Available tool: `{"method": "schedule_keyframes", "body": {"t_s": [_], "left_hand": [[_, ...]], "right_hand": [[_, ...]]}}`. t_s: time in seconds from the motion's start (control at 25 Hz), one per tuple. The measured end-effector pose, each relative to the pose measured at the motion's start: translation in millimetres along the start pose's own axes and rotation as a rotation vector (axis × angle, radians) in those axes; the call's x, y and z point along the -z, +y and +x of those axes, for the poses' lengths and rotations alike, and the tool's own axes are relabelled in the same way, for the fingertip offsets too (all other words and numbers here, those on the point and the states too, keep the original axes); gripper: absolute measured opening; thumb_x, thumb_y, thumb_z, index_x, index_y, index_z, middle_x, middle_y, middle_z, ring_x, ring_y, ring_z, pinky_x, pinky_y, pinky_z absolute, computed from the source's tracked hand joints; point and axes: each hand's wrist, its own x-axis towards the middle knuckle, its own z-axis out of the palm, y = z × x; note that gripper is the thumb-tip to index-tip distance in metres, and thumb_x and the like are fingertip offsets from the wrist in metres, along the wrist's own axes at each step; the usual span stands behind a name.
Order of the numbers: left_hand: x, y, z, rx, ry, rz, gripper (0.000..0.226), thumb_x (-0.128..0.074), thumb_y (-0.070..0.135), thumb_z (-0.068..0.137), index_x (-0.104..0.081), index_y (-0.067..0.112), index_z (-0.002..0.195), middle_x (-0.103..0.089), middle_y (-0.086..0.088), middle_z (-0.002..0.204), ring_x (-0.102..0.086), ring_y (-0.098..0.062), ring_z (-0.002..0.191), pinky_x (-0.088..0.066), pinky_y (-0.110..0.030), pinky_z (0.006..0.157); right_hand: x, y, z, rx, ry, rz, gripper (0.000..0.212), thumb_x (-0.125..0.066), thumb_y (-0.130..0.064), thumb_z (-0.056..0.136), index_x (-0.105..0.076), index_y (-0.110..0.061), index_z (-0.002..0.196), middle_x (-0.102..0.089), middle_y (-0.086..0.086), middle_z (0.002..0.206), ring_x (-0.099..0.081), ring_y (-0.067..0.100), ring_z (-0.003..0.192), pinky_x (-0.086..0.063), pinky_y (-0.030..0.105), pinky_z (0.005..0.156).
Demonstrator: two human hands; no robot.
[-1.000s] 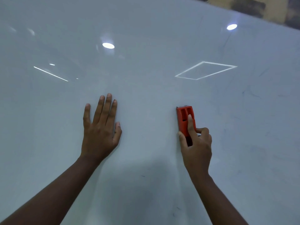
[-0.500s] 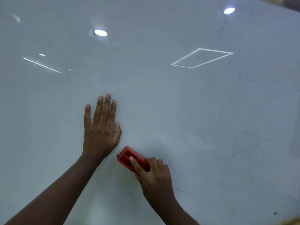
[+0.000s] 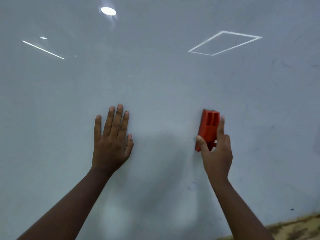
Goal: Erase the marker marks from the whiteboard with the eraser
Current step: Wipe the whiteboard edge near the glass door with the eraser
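The whiteboard point(image 3: 155, 80) fills almost the whole head view, pale and glossy. My right hand point(image 3: 216, 153) grips a red-orange eraser point(image 3: 207, 129) by its sides and holds it upright against the board, right of centre. My left hand point(image 3: 111, 141) lies flat on the board with straight fingers, left of centre, well apart from the eraser. Only faint marker traces show: thin dark strokes at the right point(image 3: 273, 61) and small blue flecks point(image 3: 192, 185) below the eraser.
Ceiling lights reflect in the board: a round spot point(image 3: 108, 10), a line point(image 3: 43, 49) and a rectangle outline point(image 3: 224, 42). A brown speckled surface point(image 3: 294, 227) shows past the board's edge at the bottom right corner.
My right hand swept the eraser from the right down to beside my left hand, then back up to the right, turning it upright again. My left hand stayed flat in place.
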Motion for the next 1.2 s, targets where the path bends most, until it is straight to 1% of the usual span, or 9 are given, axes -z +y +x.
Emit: {"method": "schedule_keyframes", "body": {"t_s": [0.2, 0.32, 0.44, 0.64, 0.72, 0.8, 0.88, 1.0, 1.2], "left_hand": [[-4, 10, -26, 0.026, -0.011, 0.004, 0.070, -0.045, 0.027, 0.106, -0.023, 0.002, 0.167, -0.016, -0.018, 0.176, -0.014, -0.035, 0.164, -0.010, -0.062, 0.131], [-7, 13, -32, 0.045, -0.011, 0.009, 0.069, -0.043, 0.027, 0.106, -0.022, 0.003, 0.167, -0.015, -0.017, 0.176, -0.012, -0.034, 0.164, -0.007, -0.061, 0.131], [-9, 14, -35, 0.042, -0.007, 0.003, 0.069, -0.042, 0.027, 0.107, -0.021, 0.003, 0.168, -0.015, -0.017, 0.176, -0.013, -0.035, 0.164, -0.008, -0.061, 0.131], [-13, 18, -49, 0.055, -0.014, 0.000, 0.070, -0.044, 0.029, 0.106, -0.021, 0.003, 0.168, -0.016, -0.018, 0.176, -0.012, -0.035, 0.164, -0.006, -0.061, 0.131], [-15, 20, -62, 0.045, -0.024, -0.002, 0.071, -0.047, 0.029, 0.106, -0.022, 0.002, 0.167, -0.016, -0.019, 0.175, -0.010, -0.035, 0.165, -0.005, -0.062, 0.130], [-17, 24, -75, 0.040, -0.026, -0.009, 0.072, -0.049, 0.029, 0.105, -0.024, 0.002, 0.167, -0.017, -0.019, 0.175, -0.009, -0.034, 0.165, -0.005, -0.063, 0.130], [-20, 29, -86, 0.053, -0.030, -0.025, 0.072, -0.050, 0.030, 0.105, -0.025, 0.002, 0.167, -0.016, -0.019, 0.175, -0.008, -0.034, 0.165, -0.004, -0.063, 0.130], [-24, 38, -101, 0.088, -0.045, -0.044, 0.072, -0.050, 0.032, 0.106, -0.024, 0.003, 0.167, -0.011, -0.016, 0.176, -0.006, -0.033, 0.165, -0.002, -0.064, 0.129], [-31, 55, -126, 0.127, -0.074, -0.053, 0.077, -0.051, 0.038, 0.105, -0.021, 0.005, 0.168, -0.004, -0.013, 0.178, -0.002, -0.032, 0.165, 0.001, -0.064, 0.129]], "right_hand": [[-15, 18, -50, -0.116, -0.017, 0.070, 0.090, -0.071, -0.043, 0.094, -0.013, -0.050, 0.162, -0.047, -0.003, 0.101, -0.055, 0.019, 0.086, -0.055, 0.048, 0.082], [-33, 3, -91, 0.027, -0.092, 0.086, 0.089, -0.074, -0.038, 0.092, -0.021, -0.043, 0.163, -0.044, -0.004, 0.100, -0.053, 0.022, 0.088, -0.054, 0.042, 0.079], [-49, -7, -121, 0.261, -0.189, -0.040, 0.085, -0.075, -0.038, 0.092, -0.029, -0.034, 0.163, -0.049, 0.000, 0.107, -0.050, 0.020, 0.093, -0.051, 0.031, 0.076], [-52, 32, -155, 0.547, -0.304, -0.243, 0.093, -0.079, -0.037, 0.087, -0.024, -0.042, 0.162, -0.055, 0.003, 0.103, -0.051, 0.023, 0.083, -0.050, 0.041, 0.066], [-46, 50, -155, 0.559, -0.312, -0.268, 0.094, -0.081, -0.037, 0.086, -0.026, -0.045, 0.161, -0.057, 0.002, 0.103, -0.053, 0.023, 0.082, -0.051, 0.041, 0.065], [-37, 61, -147, 0.398, -0.256, -0.212, 0.090, -0.083, -0.041, 0.084, -0.033, -0.043, 0.159, -0.057, -0.002, 0.103, -0.055, 0.020, 0.084, -0.052, 0.036, 0.066], [-29, 69, -137, 0.130, -0.161, -0.117, 0.089, -0.081, -0.046, 0.086, -0.032, -0.042, 0.160, -0.056, -0.006, 0.100, -0.058, 0.015, 0.083, -0.052, 0.031, 0.068], [-24, 88, -133, -0.205, -0.041, 0.069, 0.092, -0.081, -0.045, 0.086, -0.028, -0.042, 0.161, -0.059, -0.008, 0.100, -0.064, 0.009, 0.083, -0.060, 0.036, 0.079], [-33, 103, -183, -0.507, -0.075, 0.121, 0.092, -0.077, -0.051, 0.087, -0.026, -0.037, 0.163, -0.059, -0.009, 0.113, -0.064, 0.019, 0.103, -0.057, 0.042, 0.094]]}}
